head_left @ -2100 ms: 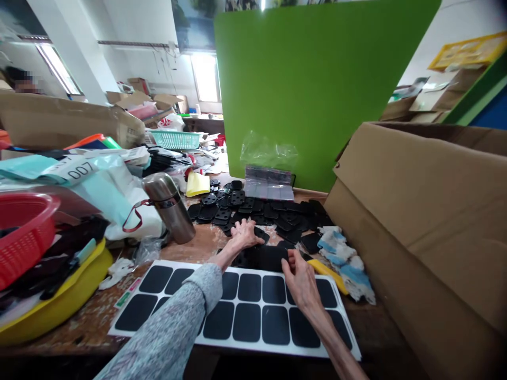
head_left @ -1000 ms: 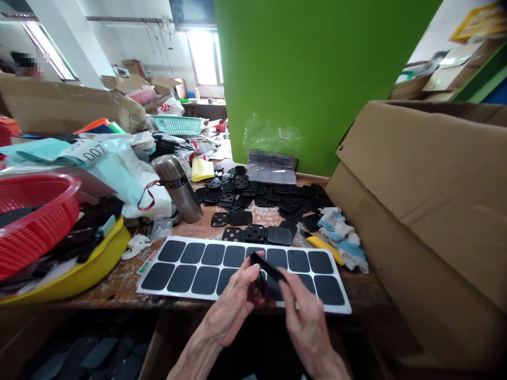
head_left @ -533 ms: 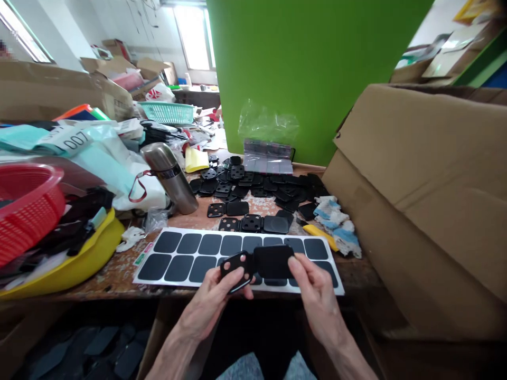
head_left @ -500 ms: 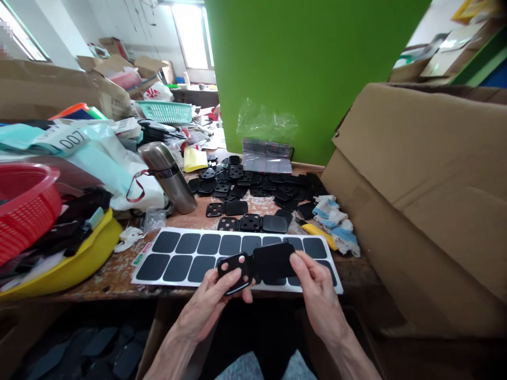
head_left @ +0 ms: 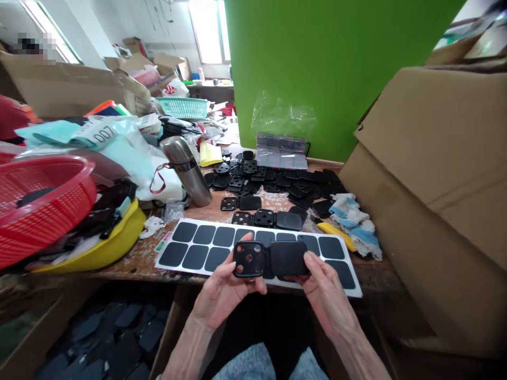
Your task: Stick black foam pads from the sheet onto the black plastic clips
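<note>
My left hand [head_left: 225,287] holds the holed square half of a black hinged rubber pad [head_left: 249,259] between thumb and fingers. My right hand [head_left: 325,290] grips the pad's solid square half [head_left: 288,258] by its right edge. The pad lies opened flat just above a white sheet with rows of black rounded squares [head_left: 237,227]. Beyond the sheet, a short row of similar black pieces [head_left: 265,218] lies on the wooden table [head_left: 130,258], with a large heap of them [head_left: 273,182] behind it.
A steel thermos [head_left: 186,171], a red basket [head_left: 47,195] and a yellow tray [head_left: 119,243] stand left. Torn rags [head_left: 354,224] and a yellow scraper [head_left: 336,236] lie right, beside a cardboard box [head_left: 428,184]. A green board [head_left: 332,63] rises behind.
The hinged pad has turned to lie flat facing me, with the holed half squarer in my left hand. The whole view has shifted slightly as my head moved.
</note>
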`<state>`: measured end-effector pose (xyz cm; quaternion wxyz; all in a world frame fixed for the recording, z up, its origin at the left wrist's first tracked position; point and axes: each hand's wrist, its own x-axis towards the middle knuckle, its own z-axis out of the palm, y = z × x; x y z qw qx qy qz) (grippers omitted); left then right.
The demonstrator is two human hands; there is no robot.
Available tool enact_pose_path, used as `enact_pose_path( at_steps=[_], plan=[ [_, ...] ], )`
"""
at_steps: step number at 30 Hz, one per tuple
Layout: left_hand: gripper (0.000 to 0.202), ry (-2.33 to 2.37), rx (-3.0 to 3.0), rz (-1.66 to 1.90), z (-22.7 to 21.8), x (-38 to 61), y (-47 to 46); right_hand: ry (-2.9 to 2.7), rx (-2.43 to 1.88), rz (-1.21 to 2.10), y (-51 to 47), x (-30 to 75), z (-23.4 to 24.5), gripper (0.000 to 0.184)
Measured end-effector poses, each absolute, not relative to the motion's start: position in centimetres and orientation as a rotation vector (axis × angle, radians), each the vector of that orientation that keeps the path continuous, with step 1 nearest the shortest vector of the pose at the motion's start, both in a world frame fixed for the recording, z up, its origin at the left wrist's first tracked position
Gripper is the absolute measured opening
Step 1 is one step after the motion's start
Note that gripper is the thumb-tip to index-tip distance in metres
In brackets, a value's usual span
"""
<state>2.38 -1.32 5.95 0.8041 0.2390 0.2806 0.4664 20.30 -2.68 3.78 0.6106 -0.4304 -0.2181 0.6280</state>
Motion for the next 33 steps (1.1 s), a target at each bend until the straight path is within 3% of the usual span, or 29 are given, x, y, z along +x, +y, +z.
enact_pose_path(
  at_steps=[3,9,13,18,20,23,26,29,33],
  plan=[
    [0.047,0.550,0.522,1.009,5.9,2.2,-1.3,-0.409,-0.987,1.520,-2.8,20.1,3.5,0.022],
    [0.024,0.586,0.550,0.984,5.9,2.3,-0.4,-0.349,-1.009,1.517,-2.9,19.1,3.1,0.032],
    [0.033,0.794,0.555,1.012,6.5,2.5,0.0,-0.353,-1.016,1.418,-3.3,18.4,3.0,0.028],
    [0.044,0.938,0.655,0.953,6.6,2.2,0.6,-0.507,-1.193,1.285,-2.9,18.8,2.1,0.039],
    [0.041,0.935,0.672,0.932,6.4,2.2,1.0,-0.772,-1.346,1.127,-2.6,19.3,2.4,0.038],
    [0.035,0.938,0.688,0.981,6.3,2.7,1.5,-1.331,-1.494,0.583,-2.4,19.4,3.6,0.039],
    [0.034,0.949,0.675,1.037,6.4,3.4,1.7,-1.934,-1.347,0.193,-2.1,19.1,4.8,0.052],
    [0.035,0.951,0.663,1.076,6.9,3.6,1.7,-2.271,-1.197,0.124,-1.4,19.9,4.8,0.062],
    [0.029,0.980,0.604,1.164,7.3,2.9,1.7,-1.920,-1.493,0.193,-0.3,23.0,3.6,0.054]
  ],
)
